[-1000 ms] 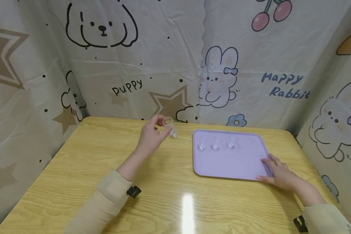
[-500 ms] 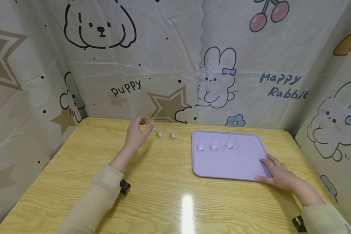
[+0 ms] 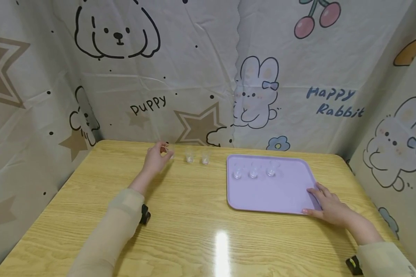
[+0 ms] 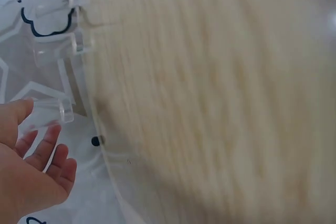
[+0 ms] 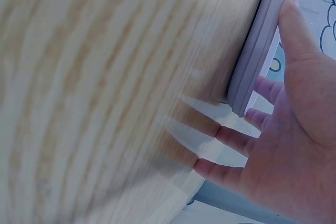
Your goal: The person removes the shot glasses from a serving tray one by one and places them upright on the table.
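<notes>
Left hand (image 3: 155,159) pinched a clear cup (image 4: 46,114) left of the purple tray (image 3: 263,194); right hand (image 3: 327,206), fingers spread, rested on tray's near-right corner.

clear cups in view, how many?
6. Three in a row on the tray. Two on the table. One pinched in the left hand, cup. None seems hidden.

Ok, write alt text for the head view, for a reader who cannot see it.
A person's left hand holds a small clear cup at the far edge of a wooden table, beside two more clear cups. Their right hand rests on the corner of a lilac tray carrying three cups.
</notes>
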The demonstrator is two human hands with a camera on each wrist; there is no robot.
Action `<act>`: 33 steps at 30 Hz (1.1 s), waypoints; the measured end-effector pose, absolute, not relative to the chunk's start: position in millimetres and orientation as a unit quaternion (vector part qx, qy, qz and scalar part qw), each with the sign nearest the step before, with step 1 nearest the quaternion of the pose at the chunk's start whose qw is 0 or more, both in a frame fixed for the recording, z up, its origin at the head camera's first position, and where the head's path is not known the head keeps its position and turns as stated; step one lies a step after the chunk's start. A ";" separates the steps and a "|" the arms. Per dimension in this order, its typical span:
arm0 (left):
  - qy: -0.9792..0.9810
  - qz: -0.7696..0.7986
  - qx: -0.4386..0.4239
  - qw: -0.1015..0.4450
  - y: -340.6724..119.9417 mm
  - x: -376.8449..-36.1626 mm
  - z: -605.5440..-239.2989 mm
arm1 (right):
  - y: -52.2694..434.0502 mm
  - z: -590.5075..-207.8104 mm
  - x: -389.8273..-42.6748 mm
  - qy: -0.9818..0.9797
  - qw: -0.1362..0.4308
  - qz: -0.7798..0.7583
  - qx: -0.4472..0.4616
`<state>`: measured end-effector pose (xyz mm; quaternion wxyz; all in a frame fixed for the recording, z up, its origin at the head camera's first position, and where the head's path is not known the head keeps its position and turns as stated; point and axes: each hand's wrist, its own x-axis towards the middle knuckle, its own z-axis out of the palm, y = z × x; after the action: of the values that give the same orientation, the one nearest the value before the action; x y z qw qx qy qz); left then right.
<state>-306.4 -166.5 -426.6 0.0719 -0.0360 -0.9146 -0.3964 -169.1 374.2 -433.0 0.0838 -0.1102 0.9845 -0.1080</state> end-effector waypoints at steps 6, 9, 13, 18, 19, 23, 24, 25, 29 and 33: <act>-0.926 -0.373 -0.048 0.038 -170.5 -314.0 -432.8 | 374.4 -433.1 -169.2 0.985 0.081 -0.105 -0.112; -0.929 -0.365 -0.061 0.028 -169.7 -315.6 -434.2 | 374.2 -433.2 -168.9 0.985 0.082 -0.104 -0.111; -0.930 -0.361 -0.069 0.021 -166.9 -316.3 -433.5 | 373.9 -433.0 -168.7 0.985 0.083 -0.103 -0.110; -0.931 -0.359 -0.063 0.004 -163.8 -315.7 -431.6 | 374.1 -432.6 -169.1 0.985 0.080 -0.103 -0.113; -0.932 -0.359 -0.061 0.000 -163.5 -315.2 -431.1 | 374.2 -432.6 -169.2 0.985 0.080 -0.103 -0.113; -0.934 -0.354 -0.055 -0.014 -161.8 -313.2 -428.0 | 374.4 -433.0 -169.4 0.985 0.080 -0.104 -0.115; -0.934 -0.352 -0.053 -0.016 -161.4 -312.8 -427.0 | 374.5 -433.2 -169.5 0.985 0.080 -0.103 -0.116; -0.935 -0.349 -0.052 -0.017 -160.8 -312.4 -425.8 | 374.6 -433.4 -169.5 0.985 0.080 -0.103 -0.115; -0.940 -0.337 -0.048 -0.006 -157.1 -310.3 -418.7 | 374.8 -433.8 -169.6 0.985 0.080 -0.104 -0.114; -0.950 -0.307 -0.057 0.013 -148.9 -305.9 -408.5 | 375.0 -433.7 -169.8 0.985 0.082 -0.104 -0.111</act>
<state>-305.9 -148.9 -408.5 0.0128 -0.0569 -0.9499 -0.3070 -169.8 375.0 -433.7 0.0818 -0.1114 0.9849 -0.1041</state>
